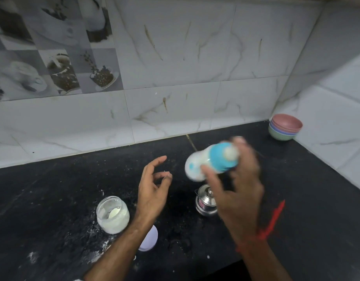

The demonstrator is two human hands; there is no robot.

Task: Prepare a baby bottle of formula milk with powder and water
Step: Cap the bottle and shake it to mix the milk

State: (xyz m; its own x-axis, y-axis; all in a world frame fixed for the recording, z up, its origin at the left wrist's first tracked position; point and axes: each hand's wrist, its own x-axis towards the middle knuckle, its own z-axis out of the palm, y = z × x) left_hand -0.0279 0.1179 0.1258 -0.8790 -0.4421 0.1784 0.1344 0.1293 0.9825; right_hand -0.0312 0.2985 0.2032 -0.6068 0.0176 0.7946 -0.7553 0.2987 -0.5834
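My right hand (239,185) grips a baby bottle (197,166) with a blue collar and teat, held tilted almost sideways above the counter; both are blurred by motion. White milky liquid fills the bottle. My left hand (153,190) hovers to its left, fingers apart, holding nothing. An open clear jar of white powder (112,214) stands on the black counter (53,189) at the lower left. A small lidded steel pot (205,200) sits under my right hand.
A pale lilac lid (150,238) lies on the counter, partly hidden by my left forearm. Stacked coloured bowls (284,127) stand in the far right corner. Powder is spilled around the jar. Tiled walls close the back and right side.
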